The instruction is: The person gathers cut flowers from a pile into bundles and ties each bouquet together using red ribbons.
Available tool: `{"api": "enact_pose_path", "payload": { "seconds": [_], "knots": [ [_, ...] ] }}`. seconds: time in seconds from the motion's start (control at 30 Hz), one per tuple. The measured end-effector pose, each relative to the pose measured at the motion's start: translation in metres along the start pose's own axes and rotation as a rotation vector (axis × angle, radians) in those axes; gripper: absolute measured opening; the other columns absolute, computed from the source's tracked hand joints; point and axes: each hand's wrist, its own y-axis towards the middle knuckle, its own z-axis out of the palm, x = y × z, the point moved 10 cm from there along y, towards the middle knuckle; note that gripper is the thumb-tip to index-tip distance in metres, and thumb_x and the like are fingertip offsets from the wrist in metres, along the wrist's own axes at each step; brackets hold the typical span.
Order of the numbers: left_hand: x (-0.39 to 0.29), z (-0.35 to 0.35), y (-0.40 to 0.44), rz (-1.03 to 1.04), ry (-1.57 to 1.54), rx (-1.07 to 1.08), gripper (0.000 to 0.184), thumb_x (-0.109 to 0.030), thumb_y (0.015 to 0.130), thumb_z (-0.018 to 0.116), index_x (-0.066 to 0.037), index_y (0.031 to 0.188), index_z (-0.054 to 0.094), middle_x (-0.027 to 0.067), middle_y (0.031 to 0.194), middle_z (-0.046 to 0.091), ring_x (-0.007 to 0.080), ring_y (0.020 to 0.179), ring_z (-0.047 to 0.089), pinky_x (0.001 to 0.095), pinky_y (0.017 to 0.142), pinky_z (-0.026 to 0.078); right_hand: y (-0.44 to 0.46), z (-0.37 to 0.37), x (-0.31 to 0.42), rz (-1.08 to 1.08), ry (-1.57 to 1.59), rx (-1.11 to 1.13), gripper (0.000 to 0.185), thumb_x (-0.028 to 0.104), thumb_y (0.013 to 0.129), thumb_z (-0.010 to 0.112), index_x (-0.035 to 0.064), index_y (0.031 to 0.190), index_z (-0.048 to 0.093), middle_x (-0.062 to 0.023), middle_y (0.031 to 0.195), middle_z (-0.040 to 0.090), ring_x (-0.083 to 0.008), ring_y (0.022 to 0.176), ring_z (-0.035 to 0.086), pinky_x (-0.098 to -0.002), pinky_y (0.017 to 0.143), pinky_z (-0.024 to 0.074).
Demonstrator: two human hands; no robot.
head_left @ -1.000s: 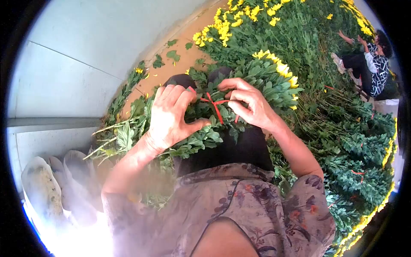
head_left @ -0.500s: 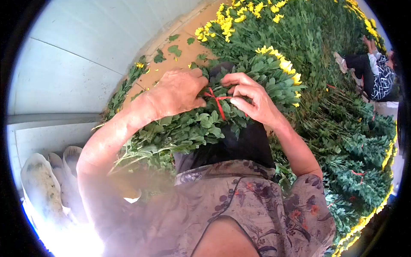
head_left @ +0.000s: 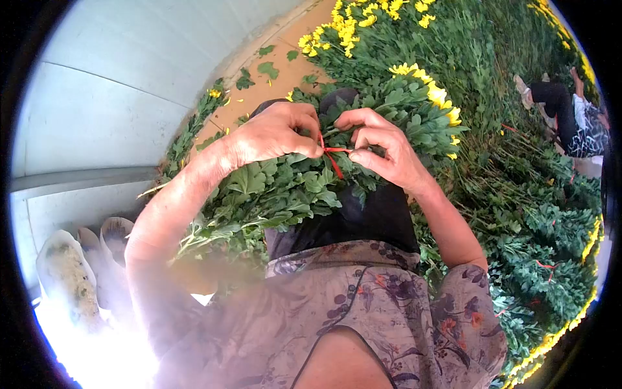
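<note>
A bunch of yellow chrysanthemums (head_left: 272,188) lies across my lap, its blooms to the right and its cut stems to the left. Around its middle runs a red tie (head_left: 335,167), crossed on top of the leaves. My left hand (head_left: 278,133) pinches the tie with thumb and forefinger close to the crossing. From the other side, my right hand (head_left: 382,146) grips an end of the same tie between thumb and finger, drawing it out in a short straight line. Leaves hide the underside of the tie.
More chrysanthemums (head_left: 466,58) are heaped ahead and to the right, some bundles with red ties. Another person (head_left: 570,117) sits at the far right. Loose leaves lie on the brown floor (head_left: 285,48). A pale wall panel (head_left: 110,97) and white boot-like objects (head_left: 68,272) are on the left.
My left hand has shifted slightly right, and its thumb and forefinger have come together at the tie's crossing. The right hand keeps its pinch in nearly the same place.
</note>
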Motion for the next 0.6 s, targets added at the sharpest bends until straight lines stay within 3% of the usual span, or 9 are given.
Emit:
{"api": "enact_pose_path", "payload": {
  "seconds": [0.03,0.1,0.23,0.3,0.37,0.4,0.43,0.5,0.6],
  "knots": [
    [0.004,0.005,0.002,0.000,0.001,0.005,0.023,-0.025,0.074,0.070,-0.003,0.082,0.068,0.0040,0.082,0.056,0.0172,0.080,0.057,0.0286,0.072,0.044,-0.001,-0.001,-0.002,0.002,0.001,-0.005,0.019,0.009,0.078,0.066,-0.0002,0.070,0.051,-0.0121,0.112,0.055,-0.0237,0.101,0.055,-0.0338,0.084,0.0437],
    [0.018,0.002,0.001,-0.028,-0.440,-0.135,0.025,-0.026,0.076,0.069,-0.001,0.077,0.066,0.0017,0.078,0.058,0.0108,0.074,0.054,0.0260,0.069,0.042,-0.002,-0.004,-0.006,0.008,0.090,-0.030,0.021,0.009,0.076,0.068,0.0012,0.068,0.050,-0.0113,0.110,0.057,-0.0221,0.099,0.056,-0.0324,0.083,0.0432],
    [0.038,0.008,-0.001,-0.284,-0.498,-0.115,0.024,-0.024,0.080,0.067,-0.001,0.078,0.065,-0.0003,0.066,0.054,0.0088,0.067,0.050,0.0250,0.066,0.041,-0.004,-0.003,-0.012,0.095,0.208,-0.004,0.023,0.009,0.076,0.068,0.0021,0.067,0.049,-0.0108,0.108,0.058,-0.0196,0.098,0.056,-0.0309,0.081,0.0434],
    [0.030,0.007,-0.001,-0.282,-0.432,-0.148,0.027,-0.027,0.081,0.068,0.000,0.081,0.064,-0.0012,0.069,0.054,0.0079,0.071,0.048,0.0242,0.067,0.040,-0.003,-0.002,-0.013,0.069,0.233,-0.001,0.024,0.009,0.077,0.068,0.0025,0.066,0.048,-0.0109,0.107,0.058,-0.0172,0.096,0.055,-0.0302,0.078,0.0441],
    [0.016,0.001,0.000,-0.122,-0.388,-0.217,0.021,-0.025,0.086,0.064,-0.005,0.081,0.063,-0.0008,0.080,0.059,0.0109,0.081,0.052,0.0266,0.080,0.039,-0.002,-0.005,-0.012,0.050,0.270,-0.022,0.024,0.009,0.077,0.068,0.0025,0.066,0.048,-0.0106,0.105,0.059,-0.0170,0.095,0.056,-0.0302,0.077,0.0444],
    [0.023,0.005,0.001,-0.112,-0.533,-0.246,0.024,-0.028,0.086,0.064,-0.005,0.086,0.062,0.0006,0.077,0.058,0.0126,0.081,0.053,0.0273,0.082,0.039,-0.003,-0.007,-0.012,0.036,0.304,-0.045,0.023,0.008,0.078,0.068,0.0025,0.066,0.049,-0.0104,0.103,0.060,-0.0168,0.094,0.056,-0.0302,0.076,0.0447],
    [0.026,0.010,0.002,-0.114,-0.531,-0.244,0.024,-0.028,0.086,0.064,-0.005,0.086,0.062,0.0006,0.077,0.058,0.0126,0.081,0.053,0.0273,0.082,0.039,-0.004,-0.006,-0.012,0.035,0.306,-0.048,0.023,0.008,0.078,0.068,0.0025,0.066,0.049,-0.0104,0.103,0.060,-0.0168,0.094,0.056,-0.0302,0.076,0.0447],
    [0.032,0.019,0.003,-0.097,-0.867,-0.251,0.026,-0.033,0.086,0.065,-0.007,0.087,0.062,0.0027,0.083,0.063,0.0100,0.078,0.053,0.0251,0.073,0.040,-0.004,-0.006,-0.009,0.029,0.264,-0.058,0.020,0.006,0.079,0.066,0.0022,0.067,0.050,-0.0101,0.098,0.062,-0.0169,0.090,0.058,-0.0295,0.074,0.0451],
    [0.040,0.032,0.007,0.016,-1.067,-0.290,0.025,-0.033,0.088,0.063,-0.009,0.085,0.057,0.0038,0.078,0.062,0.0118,0.076,0.053,0.0260,0.071,0.039,-0.006,-0.005,0.003,0.037,0.188,-0.072,0.017,0.004,0.080,0.064,0.0024,0.070,0.051,-0.0074,0.091,0.062,-0.0144,0.082,0.058,-0.0275,0.068,0.0456]
  ]
}}
